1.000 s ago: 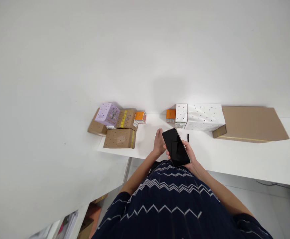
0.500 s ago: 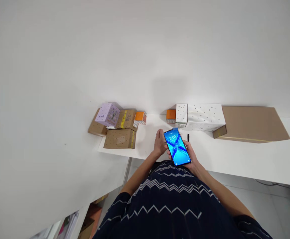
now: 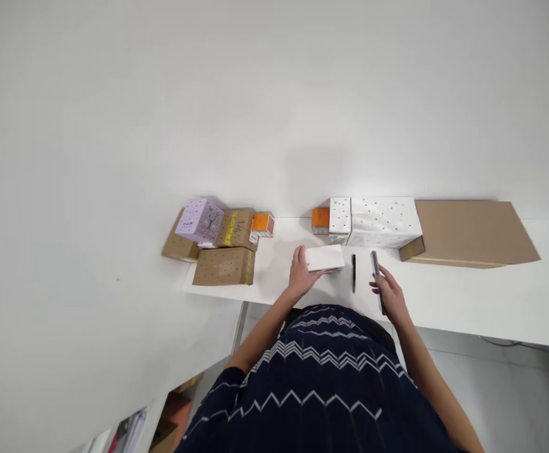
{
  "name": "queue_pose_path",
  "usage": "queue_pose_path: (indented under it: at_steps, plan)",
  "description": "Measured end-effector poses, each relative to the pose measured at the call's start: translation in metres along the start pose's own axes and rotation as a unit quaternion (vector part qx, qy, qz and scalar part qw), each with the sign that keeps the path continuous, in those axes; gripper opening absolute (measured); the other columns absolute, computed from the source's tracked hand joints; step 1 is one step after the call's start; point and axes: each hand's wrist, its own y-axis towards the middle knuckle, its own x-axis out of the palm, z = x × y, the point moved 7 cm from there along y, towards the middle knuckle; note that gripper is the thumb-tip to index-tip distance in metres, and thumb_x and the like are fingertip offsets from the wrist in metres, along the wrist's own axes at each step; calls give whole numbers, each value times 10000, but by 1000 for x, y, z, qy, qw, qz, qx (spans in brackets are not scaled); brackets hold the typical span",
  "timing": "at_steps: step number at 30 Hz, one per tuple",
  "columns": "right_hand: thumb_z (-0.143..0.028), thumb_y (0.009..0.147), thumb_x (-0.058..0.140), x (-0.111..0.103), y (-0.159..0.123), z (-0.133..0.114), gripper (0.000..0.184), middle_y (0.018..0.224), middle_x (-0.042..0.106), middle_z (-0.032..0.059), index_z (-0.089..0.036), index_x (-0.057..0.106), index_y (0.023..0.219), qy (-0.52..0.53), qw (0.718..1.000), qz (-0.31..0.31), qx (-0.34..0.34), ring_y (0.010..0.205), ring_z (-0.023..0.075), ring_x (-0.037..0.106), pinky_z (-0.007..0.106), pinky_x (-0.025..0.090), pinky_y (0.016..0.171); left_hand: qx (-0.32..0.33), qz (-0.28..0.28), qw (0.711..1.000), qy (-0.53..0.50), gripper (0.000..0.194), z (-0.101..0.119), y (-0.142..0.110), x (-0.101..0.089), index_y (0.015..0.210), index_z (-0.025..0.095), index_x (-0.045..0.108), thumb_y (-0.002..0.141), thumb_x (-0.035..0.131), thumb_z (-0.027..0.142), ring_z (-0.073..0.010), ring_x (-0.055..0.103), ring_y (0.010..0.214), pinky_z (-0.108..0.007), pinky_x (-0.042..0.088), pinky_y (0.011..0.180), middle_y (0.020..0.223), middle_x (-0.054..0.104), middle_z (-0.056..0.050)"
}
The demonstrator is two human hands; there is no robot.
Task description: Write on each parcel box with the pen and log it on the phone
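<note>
My left hand (image 3: 300, 275) grips the left end of a small white box (image 3: 326, 257) on the white table, fingers behind it and thumb along its front side. In my right hand (image 3: 391, 294) is a smartphone (image 3: 375, 264), turned on edge so that its screen no longer faces me. Between the white box and the phone lies a slim black pen-like stick (image 3: 354, 274).
Behind are an orange box (image 3: 320, 220) and white dotted boxes (image 3: 382, 217) against the wall. A large brown carton (image 3: 472, 233) stands right. Brown parcels (image 3: 224, 267), a lilac box (image 3: 194, 217) and another orange box (image 3: 261, 224) sit left.
My right hand has carried the phone to the right and tipped it on edge. The white box and the whole black stick now show. My left hand has closed on the box.
</note>
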Motion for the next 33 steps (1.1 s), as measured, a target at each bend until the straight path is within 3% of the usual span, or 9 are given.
queue_pose_path:
  at_steps: [1,3,7,14,20,24,28,31,33]
  plan:
    - [-481,758,560,-10,4,9,590,1102,590,79,-242,506,1294,-102,994,40,-14,914,237,598,400,474,845,2,1,1000,1,943,0,0,0,1437,191,138,706,698,396,-310,206,1392,-454,260,1125,1482,184,-165]
    - [-457,742,567,-17,10,26,634,1123,559,107,-219,487,1324,-281,956,76,-40,987,271,557,438,427,908,5,1,1000,6,940,0,0,-1,1436,194,148,701,702,388,-316,216,1385,-462,264,1120,1472,195,-163]
    - [-395,778,526,-15,15,54,643,1220,503,157,-205,411,1381,-471,874,97,-62,1049,317,517,483,402,903,2,-10,1000,25,966,2,0,-3,1439,207,158,674,721,385,-344,282,1341,-488,302,1089,1430,249,-163]
    - [-389,809,486,-11,22,72,594,1278,479,156,-184,414,1362,-549,823,108,-98,1139,338,428,471,389,903,11,-60,997,53,825,5,2,-11,1390,218,250,687,680,253,-339,404,1242,-469,379,1028,1370,296,-159]
    - [-437,837,463,-15,29,80,586,1301,454,154,-192,409,1366,-573,812,82,-78,1126,331,432,450,399,885,3,-66,997,30,666,0,4,-21,1204,192,415,620,730,251,-287,472,1170,-403,416,981,1248,435,-121]
    - [-440,850,452,-13,30,81,580,1296,450,153,-189,405,1371,-586,804,65,-73,1110,333,436,447,408,871,-113,29,993,-30,625,-32,5,-45,1090,160,460,578,775,335,-243,546,1042,-351,456,887,1095,524,-96]
    - [-439,850,462,-12,30,79,566,1277,451,163,-189,425,1356,-599,794,70,-82,1092,336,441,453,412,853,-243,154,955,-77,650,-65,15,-75,1050,156,453,549,797,385,-231,558,996,-352,465,854,1066,528,-95]
    - [-448,848,469,-11,30,79,569,1260,456,160,-190,434,1354,-605,788,73,-87,1080,338,447,445,416,841,-239,235,941,-55,660,-67,40,-88,1088,155,447,559,794,342,-261,476,1132,-371,417,946,1123,500,-115]
    - [-453,850,467,-11,30,79,564,1256,458,158,-195,439,1351,-606,787,72,-89,1076,336,452,442,417,837,-229,255,938,-54,685,-64,60,-86,1153,147,426,585,775,301,-270,409,1207,-371,379,996,1165,483,-131]
